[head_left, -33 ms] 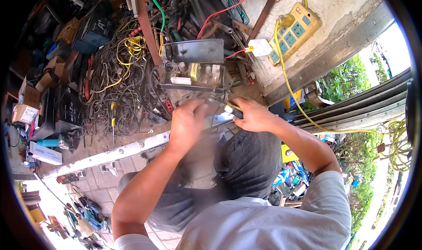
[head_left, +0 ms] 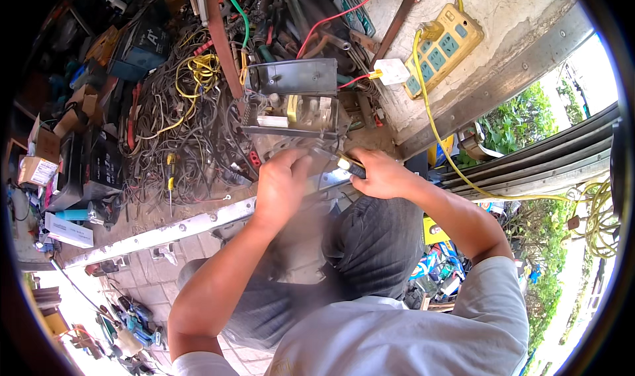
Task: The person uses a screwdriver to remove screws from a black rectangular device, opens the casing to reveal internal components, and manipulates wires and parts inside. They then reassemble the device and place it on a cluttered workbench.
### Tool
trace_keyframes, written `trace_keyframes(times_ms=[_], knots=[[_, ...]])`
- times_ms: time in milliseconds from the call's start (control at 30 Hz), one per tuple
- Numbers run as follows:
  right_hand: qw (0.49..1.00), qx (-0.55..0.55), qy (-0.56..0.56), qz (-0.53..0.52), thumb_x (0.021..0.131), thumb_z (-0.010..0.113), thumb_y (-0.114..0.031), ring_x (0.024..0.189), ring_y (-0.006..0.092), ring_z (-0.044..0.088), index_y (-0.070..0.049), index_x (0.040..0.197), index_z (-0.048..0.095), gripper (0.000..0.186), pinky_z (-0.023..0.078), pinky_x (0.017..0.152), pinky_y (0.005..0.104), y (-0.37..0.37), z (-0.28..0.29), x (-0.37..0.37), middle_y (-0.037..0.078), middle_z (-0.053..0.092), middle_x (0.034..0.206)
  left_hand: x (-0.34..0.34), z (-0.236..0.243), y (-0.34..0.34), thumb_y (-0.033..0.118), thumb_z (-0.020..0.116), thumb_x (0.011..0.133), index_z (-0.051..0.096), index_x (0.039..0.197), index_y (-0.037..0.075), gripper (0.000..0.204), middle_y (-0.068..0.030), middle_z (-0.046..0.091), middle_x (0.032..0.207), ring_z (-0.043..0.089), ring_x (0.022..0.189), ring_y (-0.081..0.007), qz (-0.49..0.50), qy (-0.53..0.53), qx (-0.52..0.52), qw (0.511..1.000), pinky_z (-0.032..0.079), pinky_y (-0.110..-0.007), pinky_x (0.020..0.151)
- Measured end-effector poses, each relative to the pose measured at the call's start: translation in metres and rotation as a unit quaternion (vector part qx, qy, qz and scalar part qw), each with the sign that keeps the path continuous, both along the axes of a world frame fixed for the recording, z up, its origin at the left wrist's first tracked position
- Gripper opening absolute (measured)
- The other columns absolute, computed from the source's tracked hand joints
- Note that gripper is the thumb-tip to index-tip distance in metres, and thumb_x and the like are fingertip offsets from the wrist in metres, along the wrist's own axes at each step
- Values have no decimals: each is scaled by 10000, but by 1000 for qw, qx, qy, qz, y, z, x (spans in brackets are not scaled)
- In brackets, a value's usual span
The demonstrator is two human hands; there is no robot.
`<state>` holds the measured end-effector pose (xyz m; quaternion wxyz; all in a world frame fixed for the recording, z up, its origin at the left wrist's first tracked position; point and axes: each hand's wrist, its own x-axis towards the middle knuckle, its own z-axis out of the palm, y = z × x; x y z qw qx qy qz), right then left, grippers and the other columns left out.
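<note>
My left hand is closed at the front edge of the workbench, its fingers slightly blurred. What it pinches, if anything, is hidden. To its right, my right hand is wrapped round a black-handled tool with a pale yellow-white part, pointing toward the left hand. The tool's far end is too blurred to name. Just beyond both hands sits an open black plastic case with a yellow component and other electronic parts inside. Its lid lies tipped back. Thin wires run between the case and my hands.
Tangled cables cover the bench to the left, with a yellow-handled screwdriver near the edge. A yellow power strip holds a white adapter at the back right. Batteries and small boxes stand far left.
</note>
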<state>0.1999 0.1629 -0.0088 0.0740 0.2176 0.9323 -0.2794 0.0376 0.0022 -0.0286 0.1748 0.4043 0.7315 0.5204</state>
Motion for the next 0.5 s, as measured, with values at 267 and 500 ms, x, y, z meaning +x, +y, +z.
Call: trace_keyframes(times_ms=[267, 500], knots=[[996, 10, 83, 0, 820, 663, -214, 870, 442, 603, 29, 1098, 541, 389, 483, 749, 471, -1, -7, 1, 257, 617, 848, -2, -1, -2, 129, 616, 877, 663, 997, -43, 215, -205, 682, 958, 672, 885, -302, -8, -37, -10, 999, 507, -346, 806], [994, -36, 100, -23, 801, 693, -182, 837, 404, 637, 18, 1094, 568, 376, 503, 723, 432, 1, 0, 1, 231, 642, 850, -8, -13, -3, 183, 609, 895, 641, 1058, -13, 257, -156, 680, 918, 649, 838, -230, -12, -128, -37, 991, 497, -328, 789]])
